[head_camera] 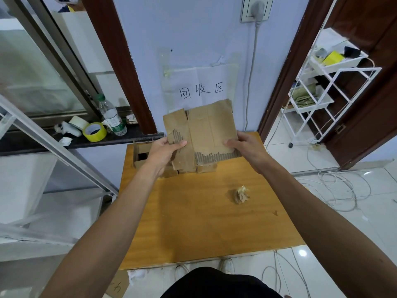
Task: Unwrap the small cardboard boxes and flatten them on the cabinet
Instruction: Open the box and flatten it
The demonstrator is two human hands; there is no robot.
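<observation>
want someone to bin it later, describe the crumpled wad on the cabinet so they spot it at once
Start at the orange wooden cabinet top below the handwritten wall sign. On its right half lies a crumpled tan wad. It is balled up, unlike the flat cardboard sheet held behind it.

Just 1 view is recording: a wide-angle camera worn on the person's head is looking forward and steeply down, sitting close above the cabinet (193,222), whose top is filling the middle; the wall (193,29) is facing it, floor (354,233) showing right.
</observation>
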